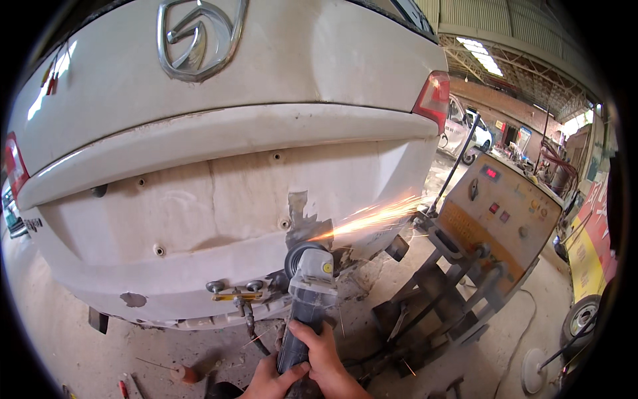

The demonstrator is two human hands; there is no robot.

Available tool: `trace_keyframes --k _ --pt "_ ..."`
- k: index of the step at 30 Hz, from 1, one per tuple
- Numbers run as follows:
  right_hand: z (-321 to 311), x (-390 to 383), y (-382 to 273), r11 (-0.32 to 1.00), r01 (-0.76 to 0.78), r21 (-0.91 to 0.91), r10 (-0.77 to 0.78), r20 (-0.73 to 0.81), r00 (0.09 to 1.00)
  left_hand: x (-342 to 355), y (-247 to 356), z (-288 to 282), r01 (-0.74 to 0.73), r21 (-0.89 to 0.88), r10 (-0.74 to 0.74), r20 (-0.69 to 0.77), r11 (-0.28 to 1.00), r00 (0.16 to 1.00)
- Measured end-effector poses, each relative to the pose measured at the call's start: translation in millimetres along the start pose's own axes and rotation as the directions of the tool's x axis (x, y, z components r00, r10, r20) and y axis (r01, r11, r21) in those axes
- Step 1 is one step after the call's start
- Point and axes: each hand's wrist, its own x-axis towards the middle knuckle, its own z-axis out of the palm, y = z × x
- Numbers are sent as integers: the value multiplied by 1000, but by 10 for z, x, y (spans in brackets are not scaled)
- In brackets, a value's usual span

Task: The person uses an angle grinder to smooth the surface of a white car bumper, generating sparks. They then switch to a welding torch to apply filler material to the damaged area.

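Both hands are closed on a grey-black angle grinder (304,302) held upright in the lower middle. My left hand (269,374) wraps its rear body; my right hand (322,359) grips a little higher on the right side. The grinder's disc (296,259) meets a bare-metal patch (300,216) on the white car's rear panel (212,199), throwing orange sparks up to the right. Just left of the grinder, a metal fitting (239,298) with two round heads and a hose sits against the lower panel.
A wheeled machine (498,219) with knobs, bars and cables stands at the right. Beyond it are a spare wheel (581,316), a red-and-yellow board (585,246) and parked cars (458,133). A reddish round object (186,372) and tools lie on the concrete floor (153,346).
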Motion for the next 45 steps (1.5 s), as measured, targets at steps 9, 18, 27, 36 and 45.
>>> trace_keyframes --k 9,18,27,36,45 --pt "67 -82 -67 999 -40 -19 40 9 999 -60 -43 -4 35 -46 -35 7 998 999" --pt "28 -98 -48 999 -48 -7 48 25 999 -75 -154 15 29 -99 -30 -7 995 1000" --pt "24 -44 -18 997 -21 -72 23 26 999 -80 -155 22 23 -113 -29 -49 993 998" --pt "21 -2 -61 999 -22 42 20 45 999 -28 -13 -12 93 -90 -90 34 992 995" --pt "-11 25 -36 1000 -10 28 12 -76 997 43 -26 1 61 -113 -53 79 992 995"
